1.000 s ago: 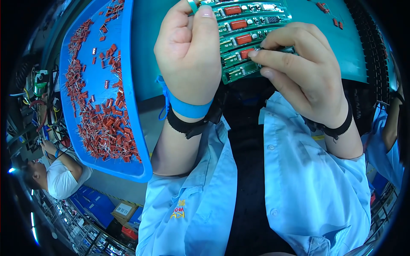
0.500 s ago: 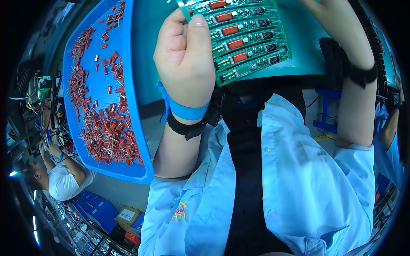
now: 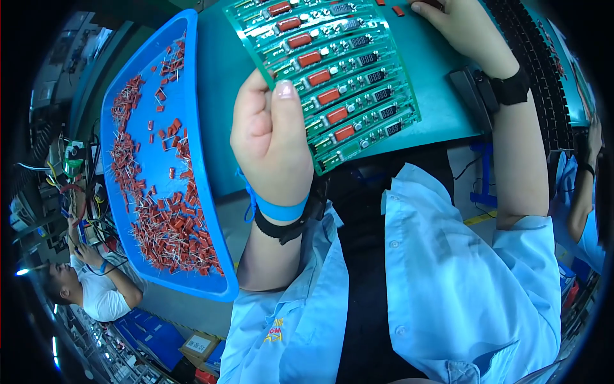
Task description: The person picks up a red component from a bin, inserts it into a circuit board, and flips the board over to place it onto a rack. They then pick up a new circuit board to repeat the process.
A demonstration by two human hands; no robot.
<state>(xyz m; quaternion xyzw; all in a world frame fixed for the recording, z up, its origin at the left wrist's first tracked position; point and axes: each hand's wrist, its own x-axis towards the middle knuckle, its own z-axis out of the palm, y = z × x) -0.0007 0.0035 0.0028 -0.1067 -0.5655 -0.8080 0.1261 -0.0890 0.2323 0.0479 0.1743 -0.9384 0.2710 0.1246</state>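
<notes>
My left hand (image 3: pixel 275 137) grips the left edge of a green circuit board panel (image 3: pixel 352 150), thumb on top. The panel is tilted and carries several strips, most with a red capacitor (image 3: pixel 318 78) and a small dark digit display (image 3: pixel 375 77). The nearest strip shows no red capacitor. At the top right, my right hand (image 3: pixel 470 32) is at the table with its fingers curled; the picture's upper edge cuts them off. Something dark red shows between them, too hidden to name. A loose red capacitor (image 3: pixel 398 11) lies left of its thumb.
A blue tray (image 3: pixel 220 256) of red capacitors with wire leads (image 3: pixel 173 237) stands at the left of the green tabletop (image 3: pixel 220 128). A black object (image 3: pixel 472 96) sits by my right wrist, beside a dark toothed rail (image 3: pixel 543 77). Another person (image 3: pixel 105 291) works at far left; a co-worker's arm (image 3: pixel 583 198) shows at far right.
The view has shifted, so the panel and tray sit lower and more of the panel shows. My right fingers and loose red capacitors have come into view. My left hand keeps its hold.
</notes>
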